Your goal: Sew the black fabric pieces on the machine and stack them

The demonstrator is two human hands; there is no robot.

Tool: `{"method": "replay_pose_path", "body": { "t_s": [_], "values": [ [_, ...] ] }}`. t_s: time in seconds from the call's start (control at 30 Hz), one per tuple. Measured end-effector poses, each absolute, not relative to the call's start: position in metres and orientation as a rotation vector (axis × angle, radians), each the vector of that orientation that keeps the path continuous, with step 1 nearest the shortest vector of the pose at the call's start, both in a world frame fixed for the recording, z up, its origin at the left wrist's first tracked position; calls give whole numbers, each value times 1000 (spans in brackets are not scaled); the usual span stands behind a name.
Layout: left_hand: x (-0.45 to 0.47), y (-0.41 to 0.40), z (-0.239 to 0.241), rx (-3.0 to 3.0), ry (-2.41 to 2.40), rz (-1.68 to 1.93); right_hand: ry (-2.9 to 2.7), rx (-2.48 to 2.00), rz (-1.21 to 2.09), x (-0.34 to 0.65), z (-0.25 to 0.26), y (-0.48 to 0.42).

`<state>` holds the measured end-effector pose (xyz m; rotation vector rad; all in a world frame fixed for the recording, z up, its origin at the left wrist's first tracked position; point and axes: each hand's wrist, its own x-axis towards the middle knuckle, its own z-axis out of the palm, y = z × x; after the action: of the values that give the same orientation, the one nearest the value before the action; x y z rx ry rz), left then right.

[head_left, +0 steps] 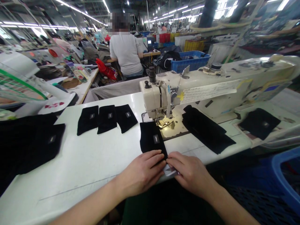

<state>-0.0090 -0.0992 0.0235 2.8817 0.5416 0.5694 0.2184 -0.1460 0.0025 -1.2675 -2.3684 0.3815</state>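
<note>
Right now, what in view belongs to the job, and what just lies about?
Likely job: black labelled fabric piece touched by left hand and right hand; long cream sewing machine.
Likely lying about: shiny red bundle; green-rimmed white fan.

Strip lights (pixel 106 8) are running in rows under the dark ceiling (pixel 86 4), bright windows (pixel 226 9) glowing upper right. 1 blue crate (pixel 189 65) is sitting right of a wooden table (pixel 151 54); yellow bins (pixel 194 46) and red bins (pixel 164 37) are standing farther back.
</note>
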Motion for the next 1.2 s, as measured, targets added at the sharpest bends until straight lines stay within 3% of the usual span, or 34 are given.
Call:
{"method": "replay_pose_path", "body": {
  "t_s": [1.2],
  "values": [
    [-18,1,18,2848,567,601,-2408,-1587,178,199,14,-55]
  ]
}}
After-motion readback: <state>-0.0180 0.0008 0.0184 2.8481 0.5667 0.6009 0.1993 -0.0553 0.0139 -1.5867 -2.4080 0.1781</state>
